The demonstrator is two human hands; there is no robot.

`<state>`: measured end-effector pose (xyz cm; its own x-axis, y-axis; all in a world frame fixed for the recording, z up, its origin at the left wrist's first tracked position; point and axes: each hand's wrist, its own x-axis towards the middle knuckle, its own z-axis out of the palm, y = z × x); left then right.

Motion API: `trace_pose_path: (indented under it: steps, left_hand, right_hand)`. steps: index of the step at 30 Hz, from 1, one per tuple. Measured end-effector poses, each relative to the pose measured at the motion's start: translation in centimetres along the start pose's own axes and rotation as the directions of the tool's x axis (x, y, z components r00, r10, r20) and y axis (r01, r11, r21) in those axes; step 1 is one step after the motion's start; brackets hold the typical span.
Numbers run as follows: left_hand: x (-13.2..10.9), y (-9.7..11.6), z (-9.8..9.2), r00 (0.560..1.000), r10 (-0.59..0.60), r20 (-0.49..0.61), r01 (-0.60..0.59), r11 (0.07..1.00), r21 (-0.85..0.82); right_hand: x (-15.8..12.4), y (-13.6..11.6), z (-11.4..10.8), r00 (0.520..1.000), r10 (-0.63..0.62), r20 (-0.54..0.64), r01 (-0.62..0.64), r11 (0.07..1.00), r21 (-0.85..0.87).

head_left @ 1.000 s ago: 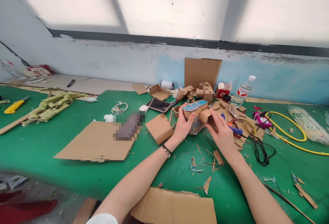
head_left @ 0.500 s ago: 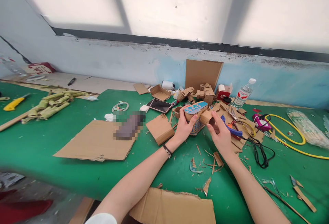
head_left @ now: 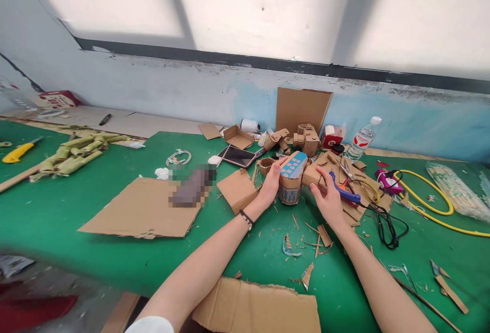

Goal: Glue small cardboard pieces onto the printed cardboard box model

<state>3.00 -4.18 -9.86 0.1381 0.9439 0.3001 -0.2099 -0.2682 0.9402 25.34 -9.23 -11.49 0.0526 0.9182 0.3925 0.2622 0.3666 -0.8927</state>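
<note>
In the head view, my left hand (head_left: 270,189) is closed against the left side of a small rounded cardboard box (head_left: 290,194). The box has blue print on its top and blue lettering on its front. On its right, my right hand (head_left: 328,199) grips a plain brown cardboard piece (head_left: 312,174) between thumb and fingers. That piece is close beside the box; whether they touch is hard to tell. Just right of my right hand is a blue-handled tool (head_left: 346,194), probably a glue gun, lying on cardboard scraps.
Flat cardboard sheets (head_left: 133,208) lie on the green table (head_left: 161,261). Behind my hands stand a cardboard model (head_left: 306,140), a tablet (head_left: 237,156) and a water bottle (head_left: 362,140). Scissors (head_left: 347,171), a yellow cable (head_left: 429,182) and offcuts (head_left: 306,276) lie to the right and in front.
The blue-printed box has turned more upright, so its lettered front shows. My left hand has moved to its side, and the brown piece in my right hand has turned.
</note>
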Motion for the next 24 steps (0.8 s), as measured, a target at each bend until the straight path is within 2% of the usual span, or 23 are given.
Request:
trace_pose_path:
  steps: [5, 12, 17, 24]
  left_hand:
    - [0.9, -0.9, -0.1, 0.996, -0.056, 0.063, 0.062, 0.994, -0.093]
    - [0.5, 0.0, 0.1, 0.999, -0.004, 0.048, 0.006, 0.999, -0.044]
    - [-0.3, 0.7, 0.3, 0.983, -0.118, 0.141, 0.119, 0.993, 0.002]
    - [-0.4, 0.2, 0.0, 0.998, -0.051, 0.038, 0.049, 0.997, 0.063]
  right_hand:
    - [0.3, 0.4, -0.4, 0.999, -0.046, 0.017, 0.046, 0.999, -0.012]
    - [0.6, 1.2, -0.1, 0.997, -0.065, -0.051, 0.065, 0.998, -0.019]
    - [0.4, 0.7, -0.4, 0.996, -0.036, -0.078, 0.03, 0.997, -0.068]
    - [-0.7, -0.5, 1.0, 0.998, -0.014, -0.062, 0.008, 0.995, -0.097]
